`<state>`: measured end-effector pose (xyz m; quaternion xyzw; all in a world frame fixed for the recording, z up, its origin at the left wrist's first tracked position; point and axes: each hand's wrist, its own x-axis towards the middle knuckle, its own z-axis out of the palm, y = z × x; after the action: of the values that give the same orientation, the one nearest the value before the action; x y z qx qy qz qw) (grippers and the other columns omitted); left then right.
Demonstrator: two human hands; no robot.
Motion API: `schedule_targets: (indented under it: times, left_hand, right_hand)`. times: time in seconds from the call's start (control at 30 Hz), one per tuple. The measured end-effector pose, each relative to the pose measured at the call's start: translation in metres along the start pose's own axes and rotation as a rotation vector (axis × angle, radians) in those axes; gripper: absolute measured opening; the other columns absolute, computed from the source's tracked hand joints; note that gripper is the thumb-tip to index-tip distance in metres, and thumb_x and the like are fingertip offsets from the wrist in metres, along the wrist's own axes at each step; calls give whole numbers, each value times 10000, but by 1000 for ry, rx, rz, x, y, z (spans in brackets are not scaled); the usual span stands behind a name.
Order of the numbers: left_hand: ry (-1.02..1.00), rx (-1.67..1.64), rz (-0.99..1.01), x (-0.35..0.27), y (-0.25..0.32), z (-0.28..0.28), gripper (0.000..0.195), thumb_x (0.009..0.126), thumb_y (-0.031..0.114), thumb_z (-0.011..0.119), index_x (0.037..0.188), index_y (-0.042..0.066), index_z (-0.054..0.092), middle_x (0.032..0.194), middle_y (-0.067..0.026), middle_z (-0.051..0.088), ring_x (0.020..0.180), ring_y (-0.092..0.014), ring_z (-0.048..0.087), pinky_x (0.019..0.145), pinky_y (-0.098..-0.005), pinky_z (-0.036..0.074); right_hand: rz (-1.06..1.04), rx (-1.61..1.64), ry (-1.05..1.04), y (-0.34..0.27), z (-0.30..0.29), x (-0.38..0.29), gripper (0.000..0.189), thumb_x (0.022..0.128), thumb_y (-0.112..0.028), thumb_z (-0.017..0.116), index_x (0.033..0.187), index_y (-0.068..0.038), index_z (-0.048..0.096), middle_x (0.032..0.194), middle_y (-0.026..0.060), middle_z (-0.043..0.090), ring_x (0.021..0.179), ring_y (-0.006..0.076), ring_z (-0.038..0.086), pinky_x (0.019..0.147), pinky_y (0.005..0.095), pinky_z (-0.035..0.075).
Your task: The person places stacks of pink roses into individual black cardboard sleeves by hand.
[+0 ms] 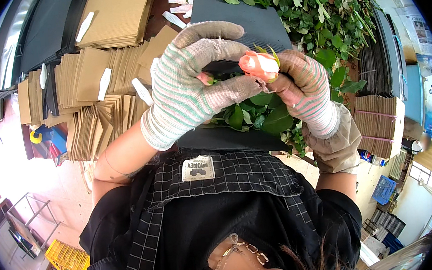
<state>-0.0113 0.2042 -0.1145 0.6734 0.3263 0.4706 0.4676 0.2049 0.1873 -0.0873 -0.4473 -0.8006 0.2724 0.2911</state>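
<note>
A peach-pink rose (259, 65) with green sepals is raised in front of me, between both hands. My right hand (307, 87), in a striped knit glove with soiled fingers, pinches it just below the bloom. My left hand (191, 80), in a matching glove, has thumb and forefinger on either side of the petals; its other fingers are curled and clear of the flower. A second pink rosebud (205, 78) shows through the gap in my left hand. Beneath my hands are green rose leaves (265, 116) and a black corrugated sheet (232, 139); the held rose's stem is mostly hidden.
Another black corrugated sheet (240, 19) lies behind my hands. Leafy cut stems (321, 11) heap up at the back right. Cardboard pieces (93, 74) and white paper strips (104, 84) are at left, with white-wrapped bundles (184, 3) behind. Banded cardboard (379, 125) stands at right.
</note>
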Motion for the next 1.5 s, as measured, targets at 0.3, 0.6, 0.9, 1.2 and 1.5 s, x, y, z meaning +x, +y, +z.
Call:
schedule_targets:
  times: [0.3,0.6,0.9,1.2,1.5]
  left_hand:
    - [52,231,184,2,5,-8,375,568,288,861,850,95,706,1128,-117,599,999,-243,600,828,-343,488]
    - [90,315,284,-6,11,-8,363,592,247,851,889,100,704,1143,-122,583,990,-240,607,825,-339,508]
    - [16,246,165,-3,18,-13,376,614,90,837,960,83,690,1205,-147,550,1116,-261,558,911,-349,473]
    - [9,263,202,-2,18,-17,219,647,59,805,845,75,711,1199,-143,562,1121,-249,557,943,-365,450]
    - [-4,593,513,19,34,-13,239,615,147,783,837,124,696,1115,-93,604,1004,-239,586,820,-364,492]
  right_hand:
    - [-103,-170,36,-4,-1,1,289,753,-171,703,1032,-98,677,775,101,647,661,270,637,584,345,503]
    - [-187,-223,113,-2,2,1,297,722,-168,723,1007,-102,678,751,97,636,649,279,628,579,354,496]
    - [-195,-183,17,-3,-1,4,298,784,-182,712,1036,-32,656,760,71,626,623,182,600,549,288,453]
    - [-58,-78,1,-9,2,7,250,767,-132,689,1014,-91,690,751,102,652,643,244,639,566,330,501]
    - [9,-76,52,0,5,8,235,790,-132,685,1021,-86,682,772,102,648,651,238,641,567,315,492]
